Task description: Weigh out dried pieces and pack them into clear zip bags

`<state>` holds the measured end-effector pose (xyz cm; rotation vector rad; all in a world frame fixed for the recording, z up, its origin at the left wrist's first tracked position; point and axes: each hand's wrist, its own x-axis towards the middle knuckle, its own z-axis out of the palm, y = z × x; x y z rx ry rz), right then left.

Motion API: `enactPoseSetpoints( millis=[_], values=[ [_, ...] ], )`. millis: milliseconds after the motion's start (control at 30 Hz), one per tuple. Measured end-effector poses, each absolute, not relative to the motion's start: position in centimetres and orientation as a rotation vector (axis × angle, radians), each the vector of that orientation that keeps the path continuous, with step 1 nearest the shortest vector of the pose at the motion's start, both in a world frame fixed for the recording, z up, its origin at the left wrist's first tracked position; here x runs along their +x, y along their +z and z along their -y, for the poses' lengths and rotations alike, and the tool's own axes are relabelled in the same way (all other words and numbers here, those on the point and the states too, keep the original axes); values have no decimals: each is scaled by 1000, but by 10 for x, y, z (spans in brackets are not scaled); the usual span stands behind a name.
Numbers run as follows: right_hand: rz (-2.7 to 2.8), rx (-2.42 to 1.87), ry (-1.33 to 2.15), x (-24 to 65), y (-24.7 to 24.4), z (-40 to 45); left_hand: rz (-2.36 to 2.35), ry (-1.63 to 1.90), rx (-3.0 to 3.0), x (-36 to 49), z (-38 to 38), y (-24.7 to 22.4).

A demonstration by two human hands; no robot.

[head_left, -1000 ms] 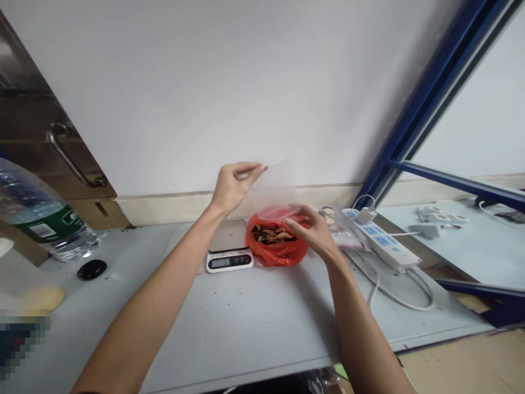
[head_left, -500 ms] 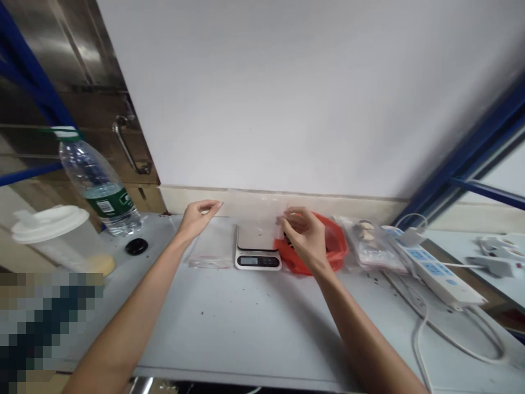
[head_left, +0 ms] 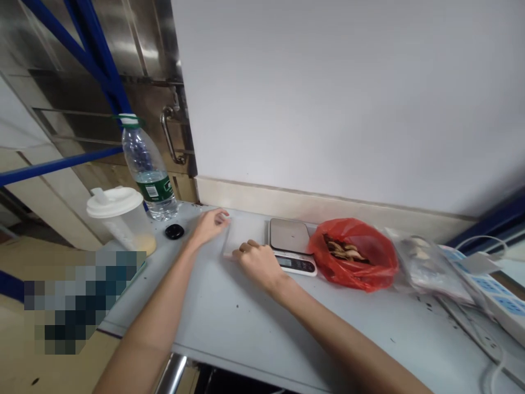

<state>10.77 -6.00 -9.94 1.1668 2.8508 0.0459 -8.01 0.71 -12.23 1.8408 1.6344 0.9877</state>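
Clear plastic bags (head_left: 247, 232) lie flat on the table, left of a small digital scale (head_left: 289, 236) with a bare plate. My left hand (head_left: 210, 225) is at their upper left corner, thumb and fingers pinched together on thin clear plastic. Over their lower right edge is my right hand (head_left: 258, 264), fingers curled down; what its fingertips hold, if anything, is hidden. It is just left of the scale's display. Right of the scale stands an open red plastic bag (head_left: 355, 273) with dried brown slices (head_left: 346, 250) inside.
At the left stand a water bottle (head_left: 150, 175), a white-lidded cup (head_left: 118, 213) and a round black lid (head_left: 174, 231). Filled clear bags (head_left: 426, 268), a power strip (head_left: 492, 290) and cables lie at the right. A wall rises behind the table.
The view has turned left. My right hand has moved left from beside the red bag to the plastic bags, and the clear bag held up between my hands has come down.
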Motion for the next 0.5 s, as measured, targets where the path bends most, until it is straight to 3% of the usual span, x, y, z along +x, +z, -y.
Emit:
enactPoseSetpoints(
  millis=[233, 500],
  values=[
    [-2887, 1245, -116, 122, -117, 64, -1452, 600, 2298, -51, 0, -123],
    [-3140, 964, -271, 147, -129, 62, -1736, 158, 2432, -15, 6, -118]
  ],
)
